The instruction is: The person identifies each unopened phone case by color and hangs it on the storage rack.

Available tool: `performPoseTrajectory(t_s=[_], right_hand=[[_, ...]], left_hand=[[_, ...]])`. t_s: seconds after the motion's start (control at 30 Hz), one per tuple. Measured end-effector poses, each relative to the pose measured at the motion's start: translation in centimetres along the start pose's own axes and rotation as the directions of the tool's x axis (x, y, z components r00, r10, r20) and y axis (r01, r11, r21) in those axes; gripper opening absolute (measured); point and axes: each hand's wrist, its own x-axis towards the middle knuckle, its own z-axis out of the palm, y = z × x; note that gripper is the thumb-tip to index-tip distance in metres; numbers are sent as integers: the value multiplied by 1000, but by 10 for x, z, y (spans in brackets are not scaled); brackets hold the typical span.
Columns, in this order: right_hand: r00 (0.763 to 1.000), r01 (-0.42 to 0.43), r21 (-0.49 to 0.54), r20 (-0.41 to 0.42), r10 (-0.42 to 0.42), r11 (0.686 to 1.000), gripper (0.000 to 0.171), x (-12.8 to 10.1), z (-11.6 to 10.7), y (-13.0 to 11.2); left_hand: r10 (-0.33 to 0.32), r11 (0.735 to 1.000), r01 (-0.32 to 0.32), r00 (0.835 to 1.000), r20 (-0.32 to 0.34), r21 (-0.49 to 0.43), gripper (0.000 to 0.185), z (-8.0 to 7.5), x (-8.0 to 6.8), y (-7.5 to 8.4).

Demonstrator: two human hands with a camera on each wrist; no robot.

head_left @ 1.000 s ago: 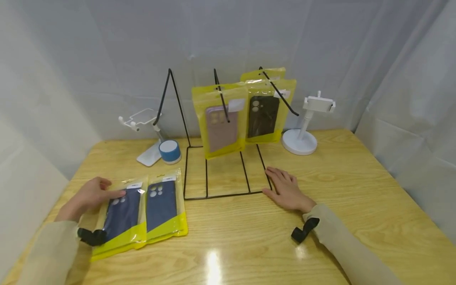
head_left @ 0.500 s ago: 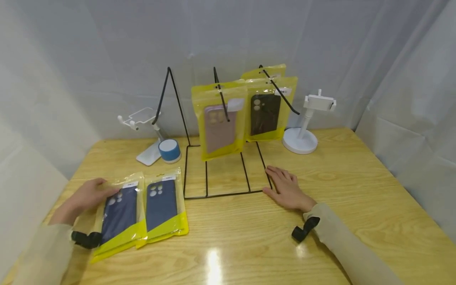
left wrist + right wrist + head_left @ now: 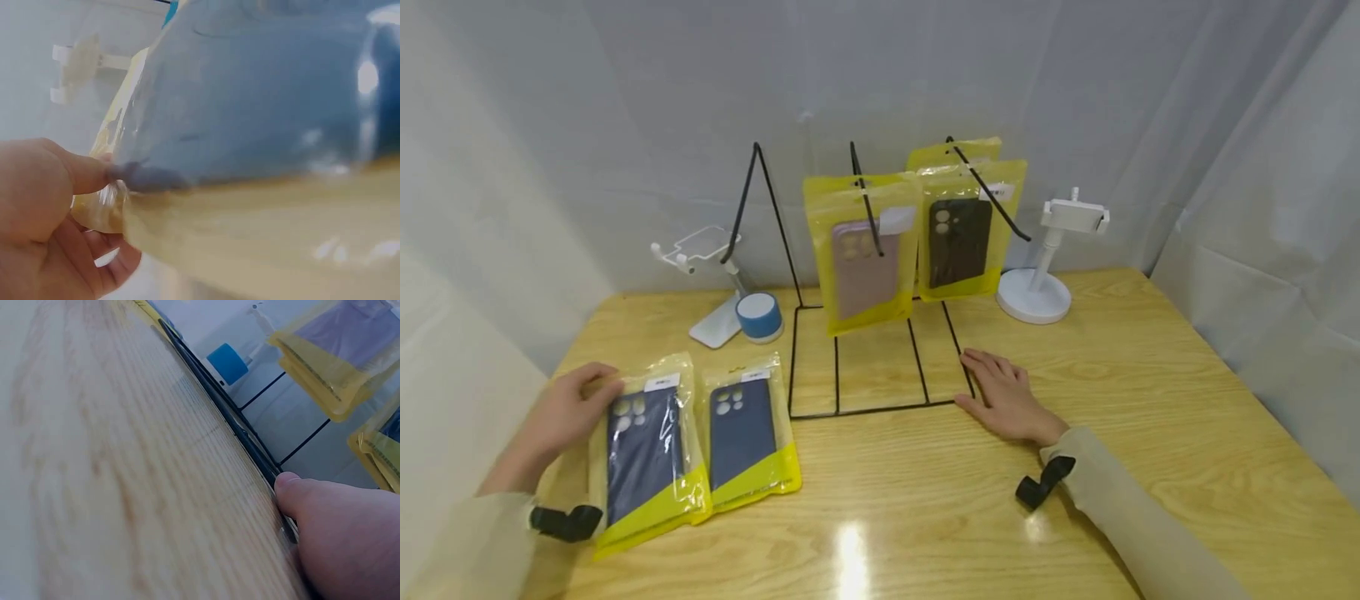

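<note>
My left hand (image 3: 563, 410) pinches the upper left edge of a phone case in a clear and yellow bag (image 3: 643, 454). In the left wrist view the thumb (image 3: 87, 174) lies over the bag's edge and the fingers curl under it. The case inside is dark blue, with camera holes near the top. Just to its right lies a second bagged dark blue phone case (image 3: 741, 429) on the table. My right hand (image 3: 1006, 402) rests flat at the right front corner of a black wire rack (image 3: 880, 410), its thumb touching the base wire in the right wrist view.
On the rack's middle hook hangs a bagged pink phone case (image 3: 867, 279); several bags, the front one with a black case (image 3: 958, 246), hang on the right hook. Behind stand a blue and white cylinder (image 3: 759, 317), a white folding stand (image 3: 715, 323) and a round-based white phone stand (image 3: 1033, 297).
My left hand has drawn back to the left with the bag's edge. The left bag's top has shifted left and lifted, parting from the second bag. My right hand stays put.
</note>
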Motion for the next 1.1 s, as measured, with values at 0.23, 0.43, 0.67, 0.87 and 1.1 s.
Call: performPoseTrajectory(t_s=[0.23,0.43,0.67,0.87,1.1], right_hand=[[1000,5,-14,-30,-5,1000,65,-1,3,3],[1000,11,-4,-1,-11,1000,66,2,3,1],[1000,-2,9,3,2,1000,66,4,0,-1],[1000,3,-5,-4,-3,1000,65,3,0,0],[1000,12,-2,-8,-12,1000,65,2,-1,-2]], left_hand=[[60,998,-61,997,-48,-32,31,-21,-8,26],[109,991,-115,991,-79,-75,26,-44,-18,47],[171,984,-175,978,-119,-19,22,-54,-24,82],[260,965,-264,943,-207,12,13,-51,-26,110],[332,942,-334,911,-244,34,9,-56,-27,137]])
